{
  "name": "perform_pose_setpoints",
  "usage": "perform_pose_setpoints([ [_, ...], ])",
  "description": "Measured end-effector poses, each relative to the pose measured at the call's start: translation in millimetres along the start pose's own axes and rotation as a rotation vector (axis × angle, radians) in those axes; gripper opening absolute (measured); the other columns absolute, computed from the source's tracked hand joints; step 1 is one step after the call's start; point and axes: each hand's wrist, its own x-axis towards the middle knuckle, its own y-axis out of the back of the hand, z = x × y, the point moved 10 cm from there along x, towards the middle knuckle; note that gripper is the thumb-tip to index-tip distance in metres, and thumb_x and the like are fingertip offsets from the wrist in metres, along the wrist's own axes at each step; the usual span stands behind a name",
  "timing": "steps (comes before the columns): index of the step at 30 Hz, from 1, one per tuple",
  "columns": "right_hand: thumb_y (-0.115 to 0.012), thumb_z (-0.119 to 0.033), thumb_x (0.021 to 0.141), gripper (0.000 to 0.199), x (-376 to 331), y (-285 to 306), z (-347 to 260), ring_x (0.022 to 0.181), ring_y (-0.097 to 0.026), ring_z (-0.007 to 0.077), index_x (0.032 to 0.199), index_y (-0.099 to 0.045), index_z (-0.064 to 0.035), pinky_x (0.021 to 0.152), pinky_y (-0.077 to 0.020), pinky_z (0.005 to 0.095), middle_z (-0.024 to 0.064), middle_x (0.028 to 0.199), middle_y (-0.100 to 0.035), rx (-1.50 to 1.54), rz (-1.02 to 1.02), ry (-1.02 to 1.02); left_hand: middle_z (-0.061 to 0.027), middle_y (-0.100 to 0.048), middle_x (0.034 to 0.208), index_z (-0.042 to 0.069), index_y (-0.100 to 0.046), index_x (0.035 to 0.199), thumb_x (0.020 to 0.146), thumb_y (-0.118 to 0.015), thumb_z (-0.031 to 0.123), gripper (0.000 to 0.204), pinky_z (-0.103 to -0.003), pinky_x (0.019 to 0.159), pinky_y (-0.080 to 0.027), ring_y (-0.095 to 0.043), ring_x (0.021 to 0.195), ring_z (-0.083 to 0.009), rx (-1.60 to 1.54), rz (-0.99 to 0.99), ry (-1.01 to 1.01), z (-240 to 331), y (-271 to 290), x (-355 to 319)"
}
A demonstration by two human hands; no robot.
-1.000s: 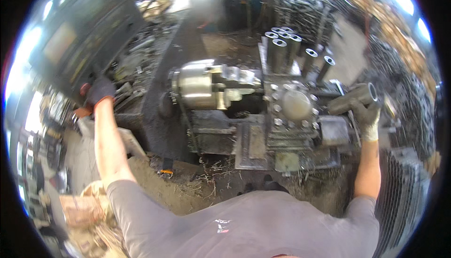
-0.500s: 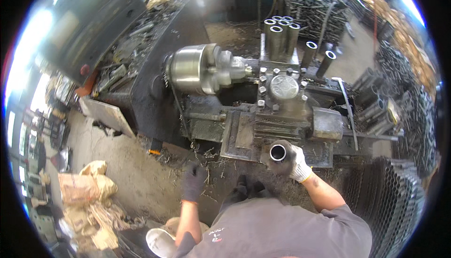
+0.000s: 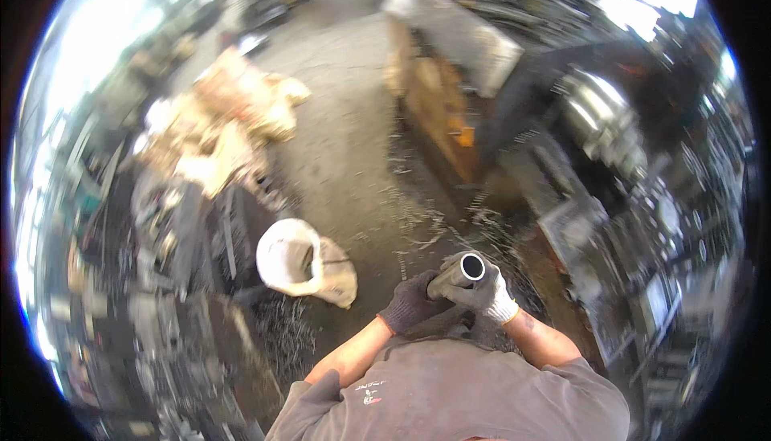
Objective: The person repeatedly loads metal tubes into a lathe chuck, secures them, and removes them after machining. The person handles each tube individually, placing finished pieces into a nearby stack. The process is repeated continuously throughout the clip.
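Observation:
A short grey metal tube (image 3: 450,281) is held tilted in front of my chest, its bright ring-shaped end turned up. My right hand (image 3: 493,293), in a glove with a white cuff, is closed round the tube close to that end. Lower on the tube, my left hand (image 3: 413,303) in a dark glove also grips it; some of its fingers are hidden behind the tube. A pale bag or sack (image 3: 291,260) with an open mouth stands on the floor to the left of my hands.
To the right is the lathe with its shiny chuck (image 3: 598,112), blurred by motion. A tilted metal plate (image 3: 462,39) sticks out ahead. Curly metal shavings (image 3: 418,228) litter the concrete floor (image 3: 345,128). Tan sacks (image 3: 241,108) are heaped at the left.
My view has swung left, so the lathe now sits at the right. My left hand, apart and low before, has come onto the tube that my right hand was holding.

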Motion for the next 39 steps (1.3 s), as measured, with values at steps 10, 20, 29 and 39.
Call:
perform_pose_setpoints([
  [10,-0.090,-0.035,0.078,0.047,-2,-382,-75,0.094,-0.076,0.0299,0.114,-0.071,-0.0097,0.086,-0.0597,0.0422,0.0144,0.101,-0.077,-0.114,-0.929,0.220,-0.0241,-0.077,0.112,0.011,-0.082,0.112,0.082,-0.078,0.043,0.044,-0.049,0.093,-0.057,-0.074,0.106,-0.0439,-0.162,0.838,1.443,-409,30,-543],
  [20,-0.089,-0.030,0.078,0.050,-102,-645,-194,0.098,-0.077,0.0326,0.119,-0.070,-0.0091,0.088,-0.0596,0.0423,0.0144,0.102,-0.077,0.034,-1.480,0.713,-0.0225,-0.054,0.156,0.004,-0.059,0.148,0.106,-0.053,0.036,0.054,-0.043,0.112,-0.049,-0.056,0.138,-0.0401,-0.120,0.587,2.041,-278,-231,-752],
  [29,-0.087,-0.033,0.076,0.057,-115,-802,-217,0.093,-0.077,0.0387,0.123,-0.068,-0.0071,0.080,-0.0632,0.0465,0.0191,0.100,-0.077,0.018,-1.527,0.887,-0.0262,-0.062,0.140,0.003,-0.060,0.143,0.111,-0.049,0.040,0.050,-0.050,0.102,-0.052,-0.062,0.124,-0.0454,0.293,2.885,2.204,-67,-180,-768],
  [39,-0.081,-0.015,0.087,0.025,-87,-862,-351,0.098,-0.078,0.0288,0.109,-0.079,-0.0034,0.088,-0.0614,0.0398,0.0152,0.108,-0.080,0.184,-2.085,1.032,-0.0197,-0.074,0.120,0.001,-0.066,0.133,0.110,-0.057,0.040,0.046,-0.043,0.095,-0.054,-0.069,0.105,-0.0342,0.401,2.774,2.128,-65,-158,-820],
])
